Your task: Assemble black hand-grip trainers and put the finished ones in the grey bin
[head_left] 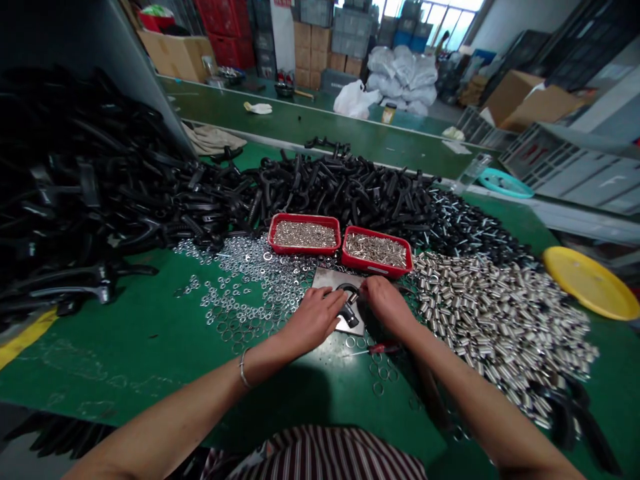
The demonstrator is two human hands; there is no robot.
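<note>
A curved black handle-like part (352, 320) lies on a small metal plate (327, 277) in front of me, with a short shiny piece at its bend. My left hand (314, 319) grips this part from the left, fingers closed over its side. On the other side, my right hand (387, 303) is closed in a pinch near the part's upper end. What its fingertips hold is too small to make out. A screwdriver (385, 348) with a red handle rests just below the plate, beside several loose metal rings (379, 389).
Two red trays (305, 251) (377, 269) of small metal pieces stand behind the plate. Washers (235, 293) spread leftward; metal sleeves (500, 320) are heaped rightward. Black parts (330, 183) pile up behind and left. A yellow lid (590, 283) lies far right.
</note>
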